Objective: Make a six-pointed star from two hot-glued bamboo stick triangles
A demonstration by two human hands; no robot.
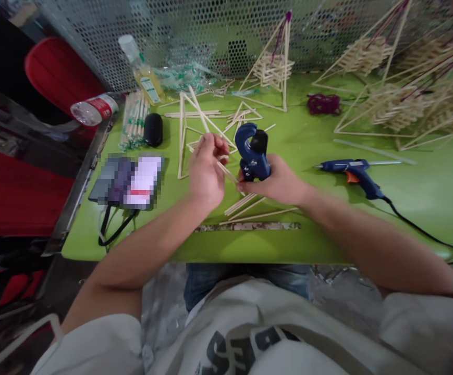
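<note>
My left hand (209,169) is closed around thin wooden sticks (227,172), which slant down toward my right fingertips. In my right hand (283,179) is a blue hook-shaped tool (254,162) with rivets and a black part, its curved end pointing away from me. Whether the tool touches the sticks I cannot tell. Just beyond my left hand lies a triangular stick frame (182,135). Several loose sticks (242,204) lie below my hands, above a patterned flat strip (265,226).
Right: a blue glue gun (345,166), its cord, a clear glue stick (375,151), purple string (323,104) and stick pyramids (390,104). Another pyramid (273,70) stands at the back. Left: bottles (148,78), packaged sticks (134,120), a black case (153,129) and a phone (144,179).
</note>
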